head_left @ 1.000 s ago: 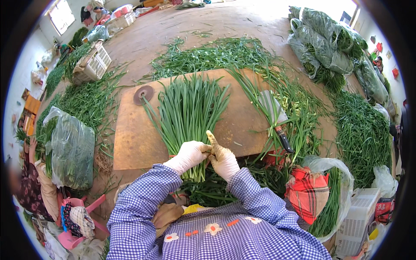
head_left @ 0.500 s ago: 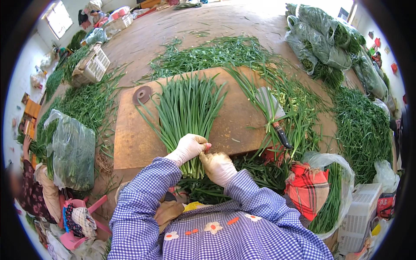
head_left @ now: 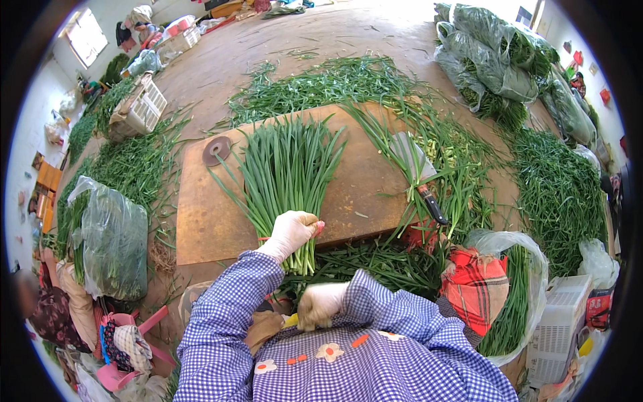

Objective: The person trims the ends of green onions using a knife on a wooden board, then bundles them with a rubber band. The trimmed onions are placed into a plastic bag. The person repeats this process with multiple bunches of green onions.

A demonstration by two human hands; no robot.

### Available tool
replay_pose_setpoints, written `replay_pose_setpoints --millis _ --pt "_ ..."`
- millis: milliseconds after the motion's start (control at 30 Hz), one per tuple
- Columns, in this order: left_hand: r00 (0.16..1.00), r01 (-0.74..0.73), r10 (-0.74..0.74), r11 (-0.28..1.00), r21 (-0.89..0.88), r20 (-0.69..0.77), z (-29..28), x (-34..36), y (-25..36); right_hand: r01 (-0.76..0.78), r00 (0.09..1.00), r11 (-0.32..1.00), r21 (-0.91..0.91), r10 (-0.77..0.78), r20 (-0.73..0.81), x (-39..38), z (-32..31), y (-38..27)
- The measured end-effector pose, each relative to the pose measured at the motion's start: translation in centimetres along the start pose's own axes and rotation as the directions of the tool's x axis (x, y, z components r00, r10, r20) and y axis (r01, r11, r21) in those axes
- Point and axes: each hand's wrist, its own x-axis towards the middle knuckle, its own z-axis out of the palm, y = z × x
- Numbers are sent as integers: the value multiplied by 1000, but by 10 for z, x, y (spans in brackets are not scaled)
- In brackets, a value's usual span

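Observation:
My left hand (head_left: 295, 234), in a pale glove, is closed round the lower stems of a bunch of garlic chives (head_left: 288, 167). The leaves fan out away from me over a brown board (head_left: 362, 194), and the cut stem ends stick out below the hand. A bit of red band shows on the bunch beside that hand. My right hand (head_left: 320, 307), gloved too, is off the bunch and close to my lap, fingers curled downward beside something yellow (head_left: 290, 320). Whatever its fingertips hold is hidden. A cleaver (head_left: 422, 174) lies on loose chives at the board's right side.
A rusty round disc (head_left: 216, 150) rests on the board's far left. Loose chives (head_left: 321, 84) cover the floor beyond it. Bagged chives (head_left: 114, 238) stand at left, an open bag (head_left: 512, 301) at right. Another person's sleeve (head_left: 60, 315) shows at the left edge.
My right hand has let go at the stems and drawn back toward my lap. The left hand still grips the bunch, and a red band now shows by it.

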Motion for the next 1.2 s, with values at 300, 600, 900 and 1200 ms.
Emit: replay_pose_setpoints --millis 300,600,900,1200 --pt "987 -139 142 989 54 -76 2 -8 -11 401 530 791 462 210 -821 -10 -76 53" --pt "946 -304 318 940 157 -68 0 -8 -15 -188 486 950 -251 -132 -864 -1 -96 52" --pt "918 -351 377 916 194 -122 6 -4 -19 -348 259 671 -654 -602 -755 -20 -125 61" --pt "967 -247 253 957 152 -23 -5 -10 -18 342 762 833 435 26 -648 -20 -95 38"
